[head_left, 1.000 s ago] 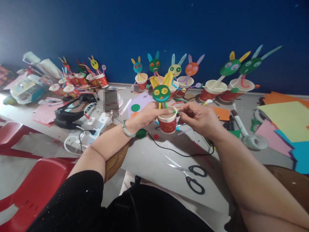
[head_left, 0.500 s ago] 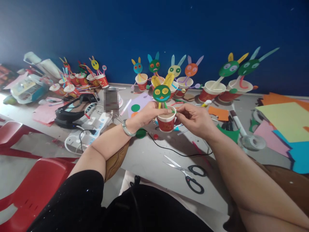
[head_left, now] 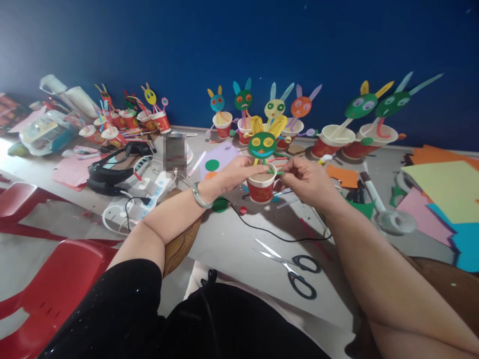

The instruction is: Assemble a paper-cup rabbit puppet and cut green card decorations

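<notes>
A red paper cup (head_left: pixel 261 190) with a white rim is held above the table by my left hand (head_left: pixel 237 175), thumb over the rim and fingers behind it. Above the cup stands a green paper rabbit head (head_left: pixel 262 145) with yellow ears, yellow eyes and a blue mouth, on yellow and green strips. My right hand (head_left: pixel 305 180) is closed at the cup's right edge, thumb and forefinger pinching the end of a green strip (head_left: pixel 276 172) that comes out over the rim. Black-handled scissors (head_left: pixel 288 267) lie partly open on the table below.
Several finished rabbit cups (head_left: pixel 332 141) stand along the blue wall. Coloured paper sheets (head_left: pixel 437 189) and a tape roll (head_left: pixel 397 220) lie right. A power strip (head_left: pixel 153 197), a black headset (head_left: pixel 112 169) and cables are left. A black cable (head_left: pixel 277 237) crosses the table.
My right hand has drawn slightly away from the cup, and more of the green strip shows between rim and fingers. The whole view has shifted a little.
</notes>
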Demonstrator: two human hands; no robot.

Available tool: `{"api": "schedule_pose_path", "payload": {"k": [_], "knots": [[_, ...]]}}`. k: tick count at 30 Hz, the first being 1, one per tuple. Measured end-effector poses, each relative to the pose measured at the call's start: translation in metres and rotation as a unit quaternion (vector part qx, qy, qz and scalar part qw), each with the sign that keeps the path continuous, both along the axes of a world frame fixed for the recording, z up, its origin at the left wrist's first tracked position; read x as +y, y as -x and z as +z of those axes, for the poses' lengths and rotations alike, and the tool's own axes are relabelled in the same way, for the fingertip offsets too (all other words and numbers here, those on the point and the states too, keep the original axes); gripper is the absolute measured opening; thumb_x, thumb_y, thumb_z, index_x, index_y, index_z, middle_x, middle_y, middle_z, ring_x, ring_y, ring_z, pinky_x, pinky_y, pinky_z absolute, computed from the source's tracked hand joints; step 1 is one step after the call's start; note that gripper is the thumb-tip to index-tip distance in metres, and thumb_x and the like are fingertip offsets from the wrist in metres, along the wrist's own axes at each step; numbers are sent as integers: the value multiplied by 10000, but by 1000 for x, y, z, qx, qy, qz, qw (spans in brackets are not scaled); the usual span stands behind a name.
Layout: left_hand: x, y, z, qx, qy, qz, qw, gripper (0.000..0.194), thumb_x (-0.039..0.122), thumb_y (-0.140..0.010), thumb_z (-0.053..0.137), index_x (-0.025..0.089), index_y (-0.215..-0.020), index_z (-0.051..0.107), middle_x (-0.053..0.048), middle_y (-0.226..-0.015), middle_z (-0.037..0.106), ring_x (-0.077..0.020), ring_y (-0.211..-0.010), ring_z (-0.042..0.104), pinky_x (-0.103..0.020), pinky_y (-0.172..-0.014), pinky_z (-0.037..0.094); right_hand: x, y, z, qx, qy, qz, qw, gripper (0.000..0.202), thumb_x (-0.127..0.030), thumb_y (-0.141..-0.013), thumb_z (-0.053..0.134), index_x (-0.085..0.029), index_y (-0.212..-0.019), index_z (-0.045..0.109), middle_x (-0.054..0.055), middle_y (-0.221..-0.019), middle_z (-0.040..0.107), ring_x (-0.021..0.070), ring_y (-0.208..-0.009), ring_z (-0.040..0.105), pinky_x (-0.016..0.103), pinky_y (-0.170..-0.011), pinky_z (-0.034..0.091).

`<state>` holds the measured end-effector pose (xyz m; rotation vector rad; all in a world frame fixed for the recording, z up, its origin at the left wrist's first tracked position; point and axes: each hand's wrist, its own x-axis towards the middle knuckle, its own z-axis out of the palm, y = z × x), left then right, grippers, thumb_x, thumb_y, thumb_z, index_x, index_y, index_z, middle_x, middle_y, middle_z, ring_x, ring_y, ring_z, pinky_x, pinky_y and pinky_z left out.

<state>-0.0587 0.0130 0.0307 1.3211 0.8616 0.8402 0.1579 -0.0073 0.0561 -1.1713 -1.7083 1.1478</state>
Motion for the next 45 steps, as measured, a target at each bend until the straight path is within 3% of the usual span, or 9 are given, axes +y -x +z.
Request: {"api": "schedule_pose_path", "payload": {"k": [7,10,12,15,18,24,30,38,45], "knots": [[-4,-4,6,34,-32,56,997,378,418,-986,673,189,-698,585,-1,-718,566,-123,-705,455,-309,-704,405,0,-2,-5,-4,-27,30,999,182,-382,-835,850,-244,-895,747,4,-717,757,177,-615,719,285,-581,598],[-4,-3,8,26,-67,76,995,314,358,-1007,615,196,-741,580,-25,-829,613,-150,-817,492,-322,-819,462,0,-4,-4,-12,-38,17,999,241,-459,-855,860,-242,-870,757,11,-715,748,181,-621,725,294,-598,607],[-4,-5,8,-4,-45,91,995,266,375,-1013,624,213,-810,573,-39,-923,647,-173,-893,537,-346,-889,501,1,-5,-3,-10,-41,-7,999,258,-471,-857,868,-243,-860,748,12,-694,735,187,-616,728,303,-605,613],[-4,-8,8,-61,2,117,991,231,457,-1018,649,239,-967,592,-47,-1049,667,-207,-1018,631,-384,-958,544,4,-8,-4,5,-57,-53,997,244,-440,-856,868,-243,-844,725,12,-665,714,197,-615,733,315,-608,622],[-3,-9,8,-83,4,152,985,211,440,-1031,644,237,-1076,614,-49,-1126,690,-202,-1095,683,-386,-1008,564,8,-12,-5,18,-76,-83,993,208,-393,-850,857,-241,-844,715,10,-670,716,200,-631,744,312,-609,621],[6,-1,1,-55,-66,132,988,193,281,-924,804,190,-1018,661,-35,-1046,735,-134,-973,694,-312,-957,578,10,-18,-1,16,-97,-89,991,169,-361,-833,849,-240,-825,731,-1,-656,708,182,-602,723,288,-565,591],[12,6,-10,-13,-172,104,979,420,484,-861,912,188,-1033,668,-54,-1042,764,-151,-973,721,-347,-942,604,9,-18,5,2,-100,-92,991,161,-356,-829,858,-240,-813,747,-1,-638,704,190,-607,727,286,-549,603],[12,6,-9,20,-176,129,976,271,305,-889,878,150,-1068,746,-87,-1062,814,-150,-955,745,-338,-940,609,13,-21,3,4,-76,-76,994,182,-330,-826,892,-229,-821,741,-12,-642,691,169,-574,702,269,-552,584],[10,6,-5,43,-186,138,972,213,279,-917,842,159,-1092,821,-108,-1128,859,-182,-1025,785,-377,-987,631,16,-22,4,42,-44,-100,993,127,-135,-838,842,-200,-815,736,2,-653,700,149,-575,685,267,-604,577]]}}
